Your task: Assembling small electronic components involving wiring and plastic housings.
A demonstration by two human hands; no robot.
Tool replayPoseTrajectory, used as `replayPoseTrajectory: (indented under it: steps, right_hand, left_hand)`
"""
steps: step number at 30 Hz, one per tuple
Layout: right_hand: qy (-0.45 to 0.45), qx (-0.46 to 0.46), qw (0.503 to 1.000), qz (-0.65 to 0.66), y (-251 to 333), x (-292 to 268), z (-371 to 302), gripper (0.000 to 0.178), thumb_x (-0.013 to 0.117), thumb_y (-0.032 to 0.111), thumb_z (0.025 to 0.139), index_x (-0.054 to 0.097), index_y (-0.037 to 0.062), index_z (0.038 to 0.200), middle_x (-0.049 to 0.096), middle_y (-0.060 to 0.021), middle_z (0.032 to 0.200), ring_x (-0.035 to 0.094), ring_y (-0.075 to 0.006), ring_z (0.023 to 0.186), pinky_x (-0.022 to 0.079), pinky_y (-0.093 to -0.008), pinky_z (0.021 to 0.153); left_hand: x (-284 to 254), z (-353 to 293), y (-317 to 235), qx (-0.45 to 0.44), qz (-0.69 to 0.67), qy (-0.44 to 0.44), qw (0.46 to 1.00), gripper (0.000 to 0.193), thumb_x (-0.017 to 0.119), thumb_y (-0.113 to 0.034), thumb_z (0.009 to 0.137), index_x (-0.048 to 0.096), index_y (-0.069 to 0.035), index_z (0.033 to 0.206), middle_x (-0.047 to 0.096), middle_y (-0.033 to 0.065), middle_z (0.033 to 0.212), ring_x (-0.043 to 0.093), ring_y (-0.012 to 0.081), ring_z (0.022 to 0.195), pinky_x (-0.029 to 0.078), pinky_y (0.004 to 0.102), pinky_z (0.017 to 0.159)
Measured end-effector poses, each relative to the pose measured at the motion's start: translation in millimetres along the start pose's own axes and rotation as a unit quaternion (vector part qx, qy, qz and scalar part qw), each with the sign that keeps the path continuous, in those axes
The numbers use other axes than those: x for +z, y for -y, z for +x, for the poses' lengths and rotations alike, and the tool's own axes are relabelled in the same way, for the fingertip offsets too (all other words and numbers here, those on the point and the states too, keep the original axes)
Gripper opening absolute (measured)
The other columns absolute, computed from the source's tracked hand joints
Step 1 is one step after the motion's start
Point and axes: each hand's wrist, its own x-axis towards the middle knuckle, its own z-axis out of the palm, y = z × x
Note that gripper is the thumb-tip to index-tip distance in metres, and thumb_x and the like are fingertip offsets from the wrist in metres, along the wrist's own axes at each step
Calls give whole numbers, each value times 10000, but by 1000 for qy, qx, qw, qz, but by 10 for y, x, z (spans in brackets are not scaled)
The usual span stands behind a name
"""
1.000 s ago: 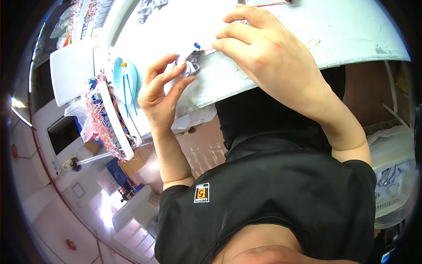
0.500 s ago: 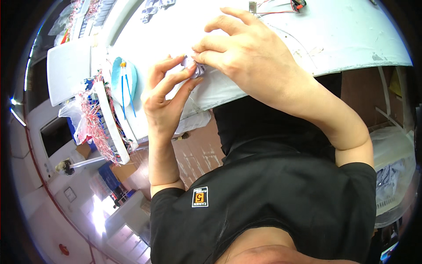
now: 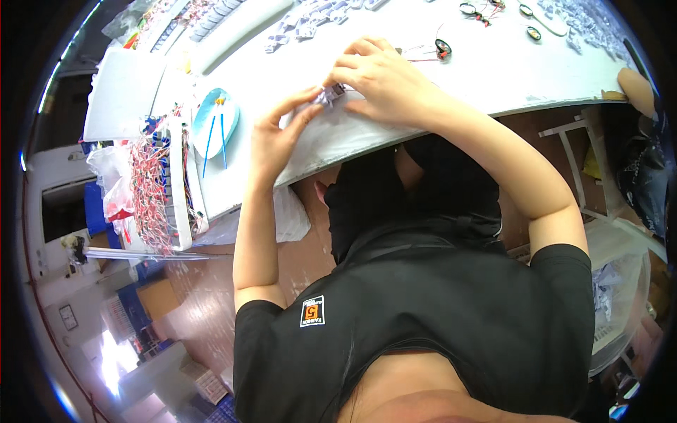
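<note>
Over the near edge of the white table, my left hand (image 3: 273, 144) pinches a small pale-lavender plastic part (image 3: 324, 99) between thumb and fingers. A small dark-and-metallic piece (image 3: 338, 89) shows at the right side of that part. My right hand (image 3: 388, 83) reaches in from the right, its bent fingers curled against the far side of the part. Its thumb sits lower, a little apart from those fingers. Just beyond the right hand lies a black round component with red wires (image 3: 443, 49). The fingers partly cover what is between the hands.
Loose pale plastic parts (image 3: 305, 28) lie at the far side, with another heap (image 3: 592, 29) far right. A light-blue oval dish (image 3: 231, 116) holds a slim two-legged blue tool (image 3: 223, 134). Left stands a tray of red-and-white wires (image 3: 151, 194). Another person's arm (image 3: 637, 92) rests at right.
The head view has shifted, bringing more of the tabletop into sight. My right thumb has spread away from its fingers, while my left hand still pinches the plastic part.
</note>
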Motion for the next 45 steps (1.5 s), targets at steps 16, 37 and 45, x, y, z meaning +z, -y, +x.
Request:
replayPoseTrajectory:
  steps: [16, 37, 45]
  right_hand:
    - [29, 41, 997, 56, -118, 235, 164, 219, 719, 149, 820, 727, 90, 1031, 681, -56, 1039, 545, -273, 1119, 381, -429, 1044]
    - [79, 148, 966, 199, -325, 25, 411, 249, 751, 217, 867, 740, 86, 1078, 706, -89, 1016, 589, -253, 1060, 465, -385, 953]
    - [15, 151, 886, 438, -617, -192, 1266, 363, 745, 311, 898, 728, 34, 1132, 727, -72, 1056, 644, -159, 1006, 471, -327, 948]
  left_hand:
    - [80, 164, 15, 62, 106, -61, 991, 306, 743, -73, 819, 689, -3, 1112, 681, 93, 931, 656, 181, 842, 518, 308, 776]
    - [-114, 342, -195, -42, -47, -23, 998, 415, 696, -136, 948, 592, -25, 1335, 717, 69, 1034, 638, 96, 946, 499, 242, 861]
    - [-658, 1042, -682, 109, -3, -103, 989, 375, 658, -70, 956, 607, 10, 1319, 712, 121, 1089, 660, 134, 1008, 525, 256, 903]
